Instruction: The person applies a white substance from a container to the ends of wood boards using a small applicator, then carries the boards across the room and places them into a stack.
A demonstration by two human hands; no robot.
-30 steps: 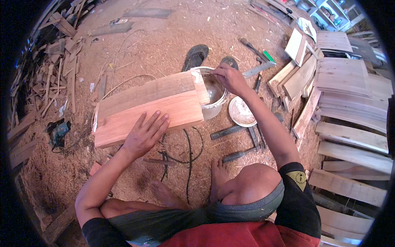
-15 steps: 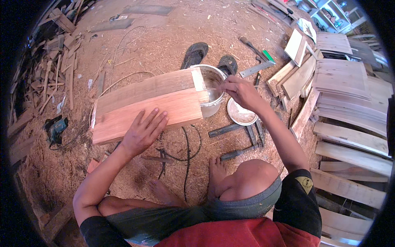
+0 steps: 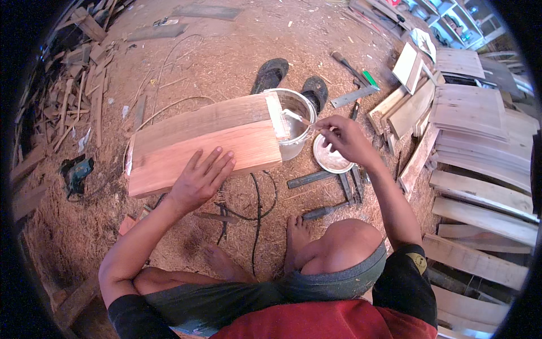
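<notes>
My left hand point(image 3: 203, 178) lies flat with fingers spread on a reddish-brown wooden block point(image 3: 203, 133), made of a darker and a lighter piece side by side. The block's right end has a pale stepped edge with white paste on it, next to a white bucket point(image 3: 291, 151). In my right hand point(image 3: 343, 138) is a thin stick point(image 3: 305, 121), pinched between the fingers. White paste coats the stick's far end, which is over the bucket's mouth near the block's end. Whether that end is a brush is too small to tell.
A round lid point(image 3: 333, 157) smeared with paste lies right of the bucket, with clamps point(image 3: 345, 189) below it. Beyond are sandals point(image 3: 270, 74) and a try square point(image 3: 354, 96). A power tool point(image 3: 76, 176) sits left; boards point(image 3: 468, 110) are stacked right. Black cable point(image 3: 258, 220) crosses the sawdust.
My right hand has shifted slightly right and down, and the stick's white-coated end now shows above the bucket. My left hand stays on the block.
</notes>
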